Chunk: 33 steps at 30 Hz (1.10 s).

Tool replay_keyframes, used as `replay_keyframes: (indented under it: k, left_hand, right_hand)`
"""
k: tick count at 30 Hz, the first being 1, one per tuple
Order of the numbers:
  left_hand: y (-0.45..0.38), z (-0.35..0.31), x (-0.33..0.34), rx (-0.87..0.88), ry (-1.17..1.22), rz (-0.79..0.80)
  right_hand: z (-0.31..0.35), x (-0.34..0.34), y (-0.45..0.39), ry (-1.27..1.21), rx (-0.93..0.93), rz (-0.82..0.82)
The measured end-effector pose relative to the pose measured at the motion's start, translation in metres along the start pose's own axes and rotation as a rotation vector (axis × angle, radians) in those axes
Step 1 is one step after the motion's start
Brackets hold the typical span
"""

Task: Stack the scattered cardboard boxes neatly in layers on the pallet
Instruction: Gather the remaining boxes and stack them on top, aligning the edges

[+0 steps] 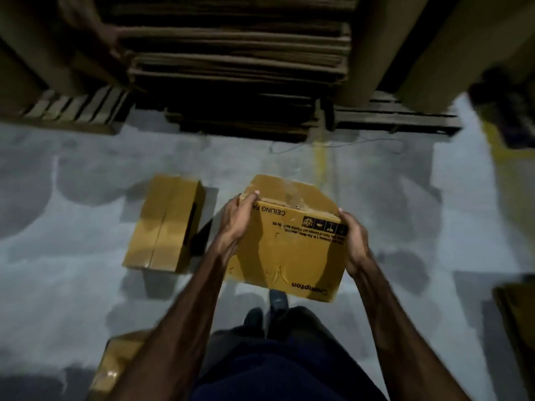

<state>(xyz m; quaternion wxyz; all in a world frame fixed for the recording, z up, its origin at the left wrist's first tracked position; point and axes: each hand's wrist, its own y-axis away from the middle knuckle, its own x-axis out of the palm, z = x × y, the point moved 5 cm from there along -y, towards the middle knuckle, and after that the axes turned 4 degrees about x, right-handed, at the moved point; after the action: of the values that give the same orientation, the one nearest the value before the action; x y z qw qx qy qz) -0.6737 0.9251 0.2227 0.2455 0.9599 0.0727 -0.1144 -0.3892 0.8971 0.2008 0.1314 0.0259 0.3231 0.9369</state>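
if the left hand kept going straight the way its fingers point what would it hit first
The left hand already grips the held box, fingers pointing up-frame. Past the box edge, the line looks free over bare floor until the flat cardboard stack ahead, though depth is unclear.

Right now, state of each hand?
Left hand: grips the left end of the yellow-brown printed cardboard box, held above the floor.
Right hand: grips the right end of the same box.

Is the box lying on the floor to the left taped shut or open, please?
Shut, it seems: the floor box shows flaps meeting flat along a centre seam. Tape is too blurred to confirm.
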Motion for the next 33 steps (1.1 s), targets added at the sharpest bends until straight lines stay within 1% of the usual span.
replay_keyframes:
  k: [4, 6, 11, 14, 19, 22, 27, 29, 33]
  left_hand:
    - [0.015, -0.034, 0.047, 0.102, -0.068, 0.119]
    - [0.027, -0.048, 0.068, 0.135, -0.078, 0.152]
    - [0.07, -0.085, 0.142, 0.247, -0.135, 0.342]
    - [0.113, -0.109, 0.195, 0.32, -0.167, 0.48]
    - [0.189, -0.14, 0.28, 0.417, -0.234, 0.653]
    - [0.237, -0.152, 0.336, 0.462, -0.272, 0.74]
    - [0.332, -0.167, 0.425, 0.555, -0.292, 0.876]
    - [0.371, -0.168, 0.461, 0.57, -0.285, 0.934]
    - [0.432, -0.159, 0.524, 0.498, -0.252, 1.049]
  right_hand:
    - [0.007, -0.06, 0.04, -0.055, -0.084, -0.201]
    - [0.012, -0.086, 0.063, -0.092, -0.133, -0.283]
    - [0.005, -0.163, 0.13, -0.231, -0.208, -0.504]
    - [-0.006, -0.215, 0.176, -0.333, -0.256, -0.634]
    - [-0.028, -0.296, 0.242, -0.467, -0.314, -0.804]
    - [-0.04, -0.346, 0.284, -0.511, -0.342, -0.913]
    - [-0.06, -0.43, 0.354, -0.568, -0.411, -1.045]
    - [-0.071, -0.464, 0.38, -0.585, -0.434, -1.115]
    - [-0.09, -0.521, 0.424, -0.6, -0.436, -1.229]
